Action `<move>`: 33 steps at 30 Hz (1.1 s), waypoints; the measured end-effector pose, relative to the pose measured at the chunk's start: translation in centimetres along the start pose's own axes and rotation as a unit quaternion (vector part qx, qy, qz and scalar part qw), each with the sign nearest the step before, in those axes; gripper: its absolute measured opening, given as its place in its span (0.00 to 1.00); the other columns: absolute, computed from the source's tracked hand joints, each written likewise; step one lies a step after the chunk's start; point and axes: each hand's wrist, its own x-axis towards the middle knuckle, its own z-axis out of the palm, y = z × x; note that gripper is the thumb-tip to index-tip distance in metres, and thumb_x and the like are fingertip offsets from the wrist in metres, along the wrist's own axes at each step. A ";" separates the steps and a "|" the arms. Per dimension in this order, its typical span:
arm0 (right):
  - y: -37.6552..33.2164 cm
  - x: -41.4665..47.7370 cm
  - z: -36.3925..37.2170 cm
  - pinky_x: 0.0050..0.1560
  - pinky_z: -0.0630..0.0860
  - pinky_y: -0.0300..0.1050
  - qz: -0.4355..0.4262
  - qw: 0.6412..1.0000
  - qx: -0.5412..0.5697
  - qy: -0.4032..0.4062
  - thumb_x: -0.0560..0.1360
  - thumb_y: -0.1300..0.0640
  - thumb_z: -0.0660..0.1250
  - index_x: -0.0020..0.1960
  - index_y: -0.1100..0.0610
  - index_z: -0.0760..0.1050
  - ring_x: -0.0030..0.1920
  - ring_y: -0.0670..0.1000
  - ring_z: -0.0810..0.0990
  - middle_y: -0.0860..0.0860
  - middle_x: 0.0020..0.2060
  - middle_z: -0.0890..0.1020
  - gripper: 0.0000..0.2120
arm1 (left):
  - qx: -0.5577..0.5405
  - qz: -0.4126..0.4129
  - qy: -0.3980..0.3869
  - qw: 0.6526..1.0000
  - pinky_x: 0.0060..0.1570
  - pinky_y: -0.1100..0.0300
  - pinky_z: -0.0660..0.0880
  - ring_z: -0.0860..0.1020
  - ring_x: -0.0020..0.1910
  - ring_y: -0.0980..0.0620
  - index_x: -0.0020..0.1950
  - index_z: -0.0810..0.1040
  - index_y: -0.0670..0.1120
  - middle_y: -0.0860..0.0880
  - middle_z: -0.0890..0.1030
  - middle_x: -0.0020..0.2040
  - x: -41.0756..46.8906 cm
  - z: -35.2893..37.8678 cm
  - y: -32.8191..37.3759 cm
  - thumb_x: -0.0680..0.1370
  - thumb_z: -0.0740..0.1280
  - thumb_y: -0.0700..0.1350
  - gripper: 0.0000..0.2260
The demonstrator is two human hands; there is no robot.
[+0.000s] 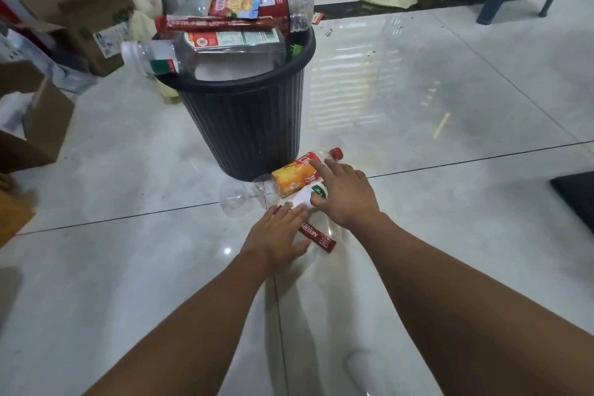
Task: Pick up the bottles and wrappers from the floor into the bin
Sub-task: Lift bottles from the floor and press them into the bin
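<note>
Both hands are reaching, fingers spread and grasping nothing: left hand over the red wrapper, right hand over the orange-labelled bottle beside the overfull bin; closing comes next.

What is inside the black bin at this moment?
The black bin is heaped above its rim: a clear bottle with a white cap lying across the top, red wrappers and another clear bottle above it. Whatever lies deeper is covered.
</note>
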 end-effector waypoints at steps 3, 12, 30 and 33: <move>0.6 0.4 0.6 0.71 0.58 0.54 0.009 1.000 -0.004 -0.004 0.77 0.43 0.59 0.76 0.45 0.53 0.73 0.55 0.60 0.52 0.75 0.60 0.31 | 0.016 0.073 0.000 0.997 0.64 0.61 0.27 0.45 0.76 0.55 0.76 0.49 0.55 0.54 0.51 0.77 0.5 1.0 1.0 0.78 0.53 0.62 0.29; 1.0 0.5 2.2 0.72 0.58 0.55 0.008 0.999 0.003 -0.032 0.77 0.43 0.59 0.77 0.45 0.52 0.73 0.55 0.60 0.52 0.75 0.60 0.31 | 0.000 0.068 -0.057 0.996 0.73 0.57 0.48 0.52 0.76 0.52 0.77 0.52 0.50 0.51 0.56 0.77 2.2 1.9 1.6 0.80 0.57 0.40 0.26; 0.4 0.3 2.4 0.71 0.61 0.54 0.010 1.000 -0.001 -0.005 0.77 0.46 0.61 0.76 0.49 0.54 0.71 0.55 0.63 0.52 0.73 0.64 0.31 | 0.063 0.060 -0.089 0.992 0.39 0.54 0.64 0.74 0.54 0.44 0.66 0.62 0.46 0.46 0.71 0.59 1.0 1.2 1.7 0.79 0.56 0.43 0.15; 0.5 0.5 2.0 0.68 0.62 0.52 0.021 1.000 -0.011 0.018 0.76 0.48 0.61 0.76 0.50 0.56 0.69 0.55 0.66 0.52 0.71 0.67 0.31 | 0.086 0.071 -0.063 0.992 0.38 0.54 0.66 0.77 0.51 0.44 0.61 0.65 0.46 0.46 0.76 0.55 0.6 0.2 1.0 0.80 0.55 0.44 0.10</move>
